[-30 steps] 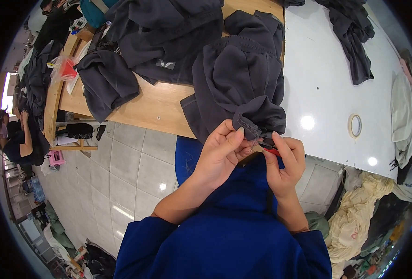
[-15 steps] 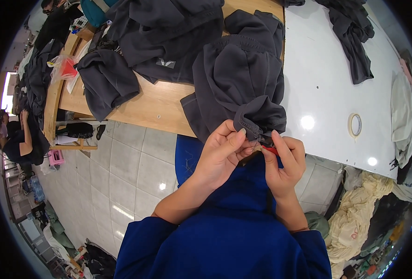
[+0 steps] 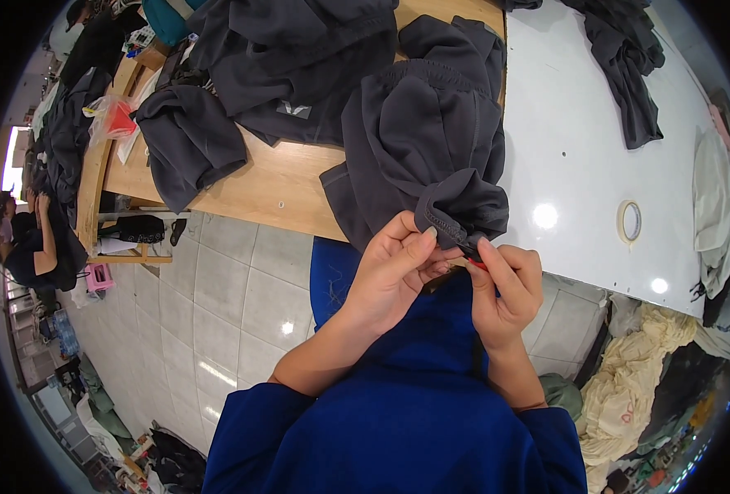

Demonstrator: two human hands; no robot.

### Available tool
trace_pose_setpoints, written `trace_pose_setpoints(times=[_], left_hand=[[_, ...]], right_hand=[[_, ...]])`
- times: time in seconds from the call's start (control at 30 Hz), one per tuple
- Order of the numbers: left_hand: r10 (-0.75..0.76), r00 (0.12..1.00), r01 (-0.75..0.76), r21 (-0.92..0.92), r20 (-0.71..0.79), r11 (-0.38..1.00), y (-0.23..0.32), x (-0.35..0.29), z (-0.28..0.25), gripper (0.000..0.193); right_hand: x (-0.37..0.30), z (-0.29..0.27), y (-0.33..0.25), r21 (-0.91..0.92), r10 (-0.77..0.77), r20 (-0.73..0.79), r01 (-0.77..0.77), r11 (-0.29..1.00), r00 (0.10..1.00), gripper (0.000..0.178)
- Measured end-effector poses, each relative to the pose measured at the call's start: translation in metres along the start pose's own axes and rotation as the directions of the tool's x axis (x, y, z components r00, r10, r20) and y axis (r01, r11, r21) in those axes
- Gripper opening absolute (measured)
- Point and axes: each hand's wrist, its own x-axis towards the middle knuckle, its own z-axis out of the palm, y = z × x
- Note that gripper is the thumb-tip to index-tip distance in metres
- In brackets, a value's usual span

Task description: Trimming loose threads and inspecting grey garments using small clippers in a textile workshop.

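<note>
Head view: beside wooden table point(image 3: 278, 183), above tiled floor point(image 3: 196, 288), left fingers point(image 3: 417, 248) pinch garment point(image 3: 427, 123), right fingers point(image 3: 502, 268) red-and-black tool point(image 3: 478, 263).

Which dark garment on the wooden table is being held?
The front-right garment with gathered band: the left hand pinches its stitched edge. The others lie unheld.

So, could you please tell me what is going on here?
A person in blue is working on a dark grey garment that lies mostly on a wooden table. The left hand pinches its stitched edge, while the right hand holds a small red-and-black tool close to that edge; the fingers hide most of it. More dark garments lie farther back, and a roll of tape lies on the white table to the right.
</note>
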Motion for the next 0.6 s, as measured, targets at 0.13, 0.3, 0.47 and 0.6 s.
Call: trace_pose_setpoints(times=[0.13, 0.3, 0.47, 0.6], left_hand=[[0.000, 1.000, 0.000, 0.014, 0.007, 1.000, 0.000, 0.001, 0.000, 0.008], [0.002, 1.000, -0.002, -0.008, 0.015, 1.000, -0.002, 0.001, 0.000, 0.008], [0.008, 0.997, -0.009, -0.008, -0.074, 1.000, -0.004, 0.003, 0.004, 0.006], [0.029, 1.000, -0.030, 0.086, 0.009, 0.996, -0.008, 0.001, -0.005, 0.005]], right_hand=[[-0.001, -0.001, -0.006, 0.198, 0.189, -0.051, -0.176, 0.964, 0.981, 0.038], [0.004, -0.003, -0.004, 0.254, 0.169, 0.015, -0.168, 0.952, 0.985, 0.039], [0.014, -0.005, -0.010, 0.274, 0.171, 0.049, -0.177, 0.945, 0.984, 0.041], [0.016, 0.000, -0.010, 0.256, 0.127, 0.058, -0.138, 0.957, 0.990, 0.030]])
